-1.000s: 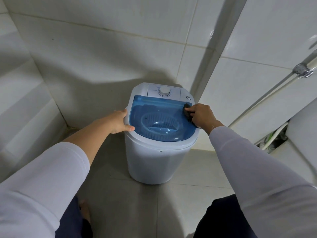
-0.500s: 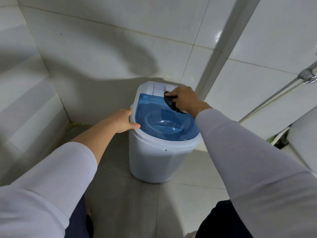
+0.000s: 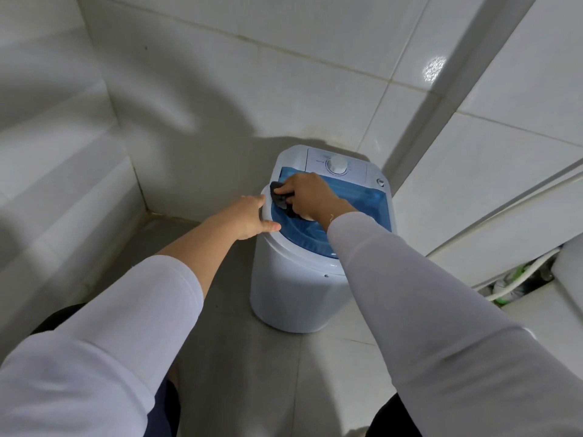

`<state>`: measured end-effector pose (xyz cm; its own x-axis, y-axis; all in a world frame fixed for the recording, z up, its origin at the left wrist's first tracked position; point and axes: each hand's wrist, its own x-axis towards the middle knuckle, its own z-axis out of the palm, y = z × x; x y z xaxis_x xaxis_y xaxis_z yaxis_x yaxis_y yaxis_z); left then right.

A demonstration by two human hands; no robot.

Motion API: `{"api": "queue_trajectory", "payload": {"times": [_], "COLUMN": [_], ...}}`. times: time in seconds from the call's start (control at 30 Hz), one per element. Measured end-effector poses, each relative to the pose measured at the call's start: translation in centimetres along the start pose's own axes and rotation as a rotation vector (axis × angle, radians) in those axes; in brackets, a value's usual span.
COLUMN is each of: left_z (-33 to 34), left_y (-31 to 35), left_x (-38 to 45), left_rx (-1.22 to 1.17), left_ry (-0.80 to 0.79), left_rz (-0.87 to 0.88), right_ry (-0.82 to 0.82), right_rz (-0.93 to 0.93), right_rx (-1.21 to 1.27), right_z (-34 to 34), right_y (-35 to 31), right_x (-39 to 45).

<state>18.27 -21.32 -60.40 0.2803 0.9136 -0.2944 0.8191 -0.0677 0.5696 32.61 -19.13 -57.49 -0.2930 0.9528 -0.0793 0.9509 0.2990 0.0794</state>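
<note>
A small white washing machine [image 3: 293,294] with a see-through blue lid [image 3: 362,200] and a white dial [image 3: 337,164] stands on the floor in a tiled corner. My right hand [image 3: 307,195] grips a black cloth [image 3: 280,197] and presses it on the lid's far left corner. My left hand [image 3: 252,216] rests against the machine's left rim, thumb lying on top of the rim. Both arms wear white sleeves.
Grey tiled walls close in behind and to the left of the machine. A white pipe [image 3: 504,203] runs along the right wall. White and green hoses [image 3: 520,279] lie low on the right beside a white fixture [image 3: 571,272]. The floor is grey tile.
My right hand has carried the black cloth across the lid, from its right edge to the far left corner. My left hand stays at the left rim. The view has shifted left.
</note>
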Motion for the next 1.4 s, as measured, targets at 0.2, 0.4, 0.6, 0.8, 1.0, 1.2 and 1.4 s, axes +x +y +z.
{"api": "queue_trajectory", "payload": {"times": [0.2,0.4,0.6,0.8,1.0,1.2,1.4], "left_z": [-0.1,-0.1,0.0,0.2,0.3,0.4,0.5], "left_y": [0.3,0.6,0.7,0.6,0.6,0.7,0.9], "left_x": [-0.3,-0.6,-0.6,-0.6,-0.5,-0.5,-0.4], "left_rx": [0.0,0.006,0.004,0.013,0.041,0.07,0.094], "left_ry": [0.004,0.006,0.001,0.005,0.013,0.016,0.03], "left_rz": [0.012,0.025,0.022,0.006,-0.001,0.0,0.002], "right_ry": [0.017,0.012,0.04,0.065,0.052,0.027,0.074], "right_rz": [-0.009,0.012,0.045,0.11,0.204,0.294,0.363], "right_rx": [0.015,0.034,0.048,0.099,0.1,0.09,0.128], "right_z": [0.2,0.5,0.9,1.1,1.5,1.9,2.7], "right_y": [0.3,1.1,2.6,4.7,7.8,10.7,11.6], "right_x": [-0.8,-1.7,-3.5,-5.3,-7.6,-10.9,-12.4]}}
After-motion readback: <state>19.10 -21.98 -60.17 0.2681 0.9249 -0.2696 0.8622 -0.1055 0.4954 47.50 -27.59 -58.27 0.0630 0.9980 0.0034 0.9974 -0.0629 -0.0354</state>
